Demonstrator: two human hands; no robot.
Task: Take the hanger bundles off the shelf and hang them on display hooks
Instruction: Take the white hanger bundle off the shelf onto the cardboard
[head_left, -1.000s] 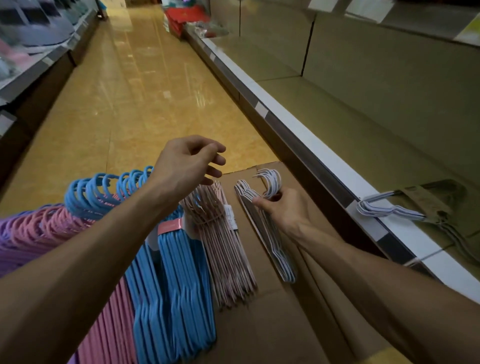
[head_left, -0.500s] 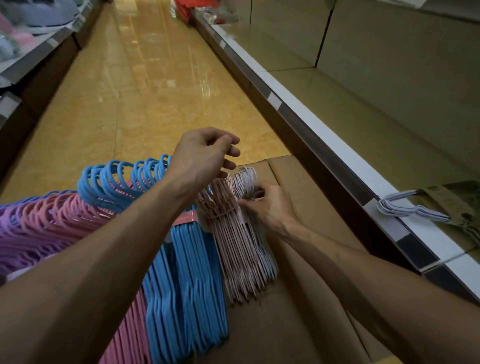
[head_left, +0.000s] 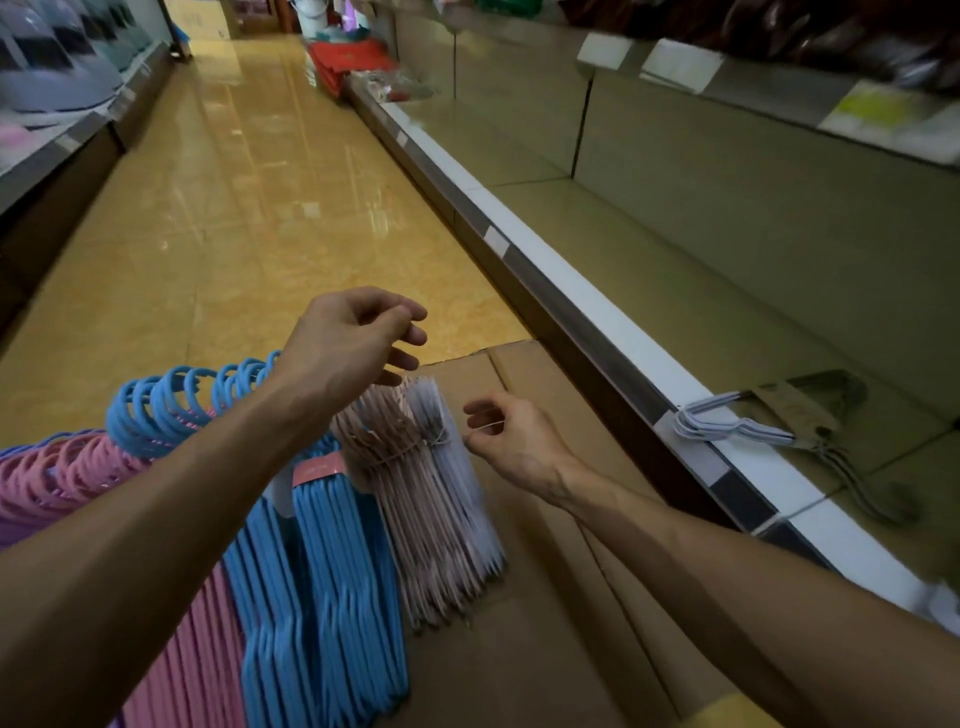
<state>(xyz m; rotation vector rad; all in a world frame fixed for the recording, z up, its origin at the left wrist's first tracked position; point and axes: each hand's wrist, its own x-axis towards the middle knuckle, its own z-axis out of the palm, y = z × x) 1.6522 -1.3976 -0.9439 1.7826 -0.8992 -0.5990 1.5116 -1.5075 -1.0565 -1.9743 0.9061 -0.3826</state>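
Several hanger bundles lie side by side on a cardboard box (head_left: 545, 649): pink (head_left: 52, 473), blue (head_left: 332, 571), pale pink (head_left: 395, 478) and, pressed against it, white (head_left: 452, 467). My right hand (head_left: 511, 441) is just right of the white bundle and pinches a thin white string (head_left: 485, 427) that leads to its neck. My left hand (head_left: 358, 343) hovers over the hook ends of the pale bundles with fingers curled and thumb near the forefinger; whether it holds anything is hidden. Another white bundle (head_left: 727, 428) with a brown card lies on the shelf at the right.
The low shelf (head_left: 571, 291) with a white front edge runs along the right, with an olive back panel behind it. A glossy yellow aisle floor (head_left: 234, 208) stretches ahead. Red goods (head_left: 348, 60) sit far down the aisle; another rack lines the left.
My right hand slid the white bundle left against the pale pink one, let go of its hooks, and now pinches the string. My left hand has stayed above the bundles.
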